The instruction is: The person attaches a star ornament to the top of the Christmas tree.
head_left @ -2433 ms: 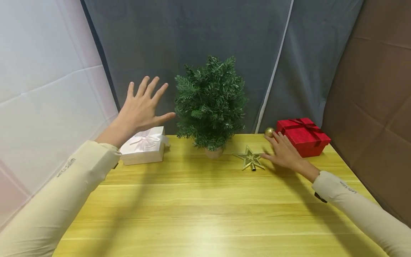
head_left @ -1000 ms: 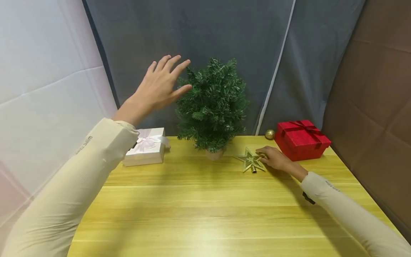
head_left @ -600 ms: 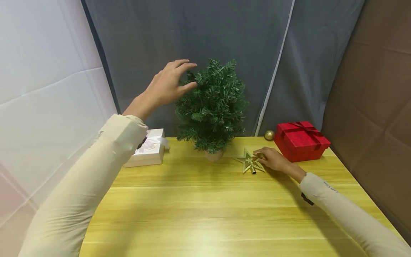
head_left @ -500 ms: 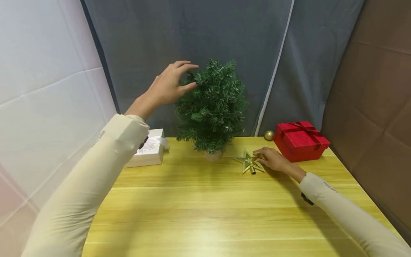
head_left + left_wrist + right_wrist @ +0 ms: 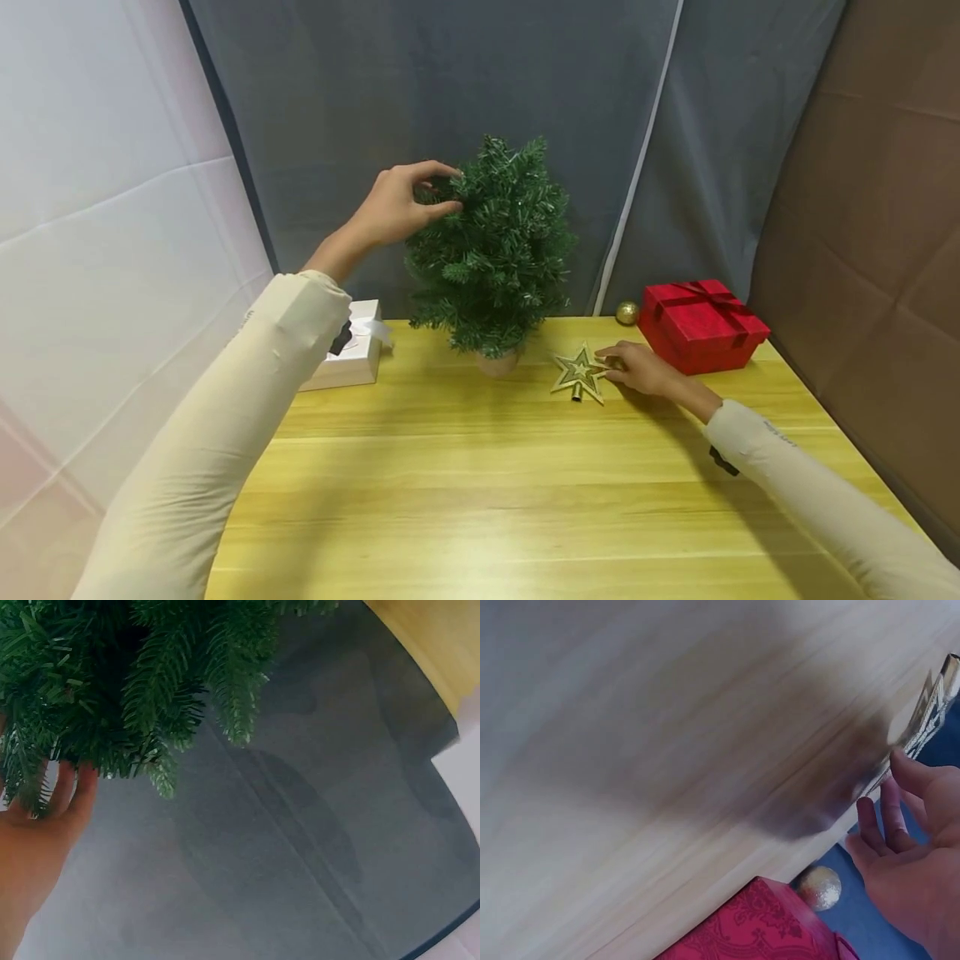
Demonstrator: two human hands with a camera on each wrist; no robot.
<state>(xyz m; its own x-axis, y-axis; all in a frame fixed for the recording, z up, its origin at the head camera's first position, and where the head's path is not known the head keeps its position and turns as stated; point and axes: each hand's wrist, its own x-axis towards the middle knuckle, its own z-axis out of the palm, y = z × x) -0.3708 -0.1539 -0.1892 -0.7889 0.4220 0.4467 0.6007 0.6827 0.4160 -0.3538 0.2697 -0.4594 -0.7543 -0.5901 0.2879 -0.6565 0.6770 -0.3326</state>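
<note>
A small green artificial Christmas tree stands at the back middle of the table. My left hand is at its upper left side, with thumb and fingers curled around the branch tips. In the left wrist view, branches partly cover the fingers of that hand. To the right of the tree, my right hand pinches one point of a gold star tree topper, whose socket faces down toward me. The right wrist view shows the star edge-on and tilted, between thumb and fingers of the right hand.
A gold ball ornament lies beside a red gift box with a dark red ribbon at the back right. Partly behind my left sleeve sits a white gift box with a pale bow. Grey cloth hangs behind the table.
My left hand has moved right to the tree, and its fingers have curled in. From beside the ball, my right hand has come to the star and pinched it; the star has turned and tilted.
</note>
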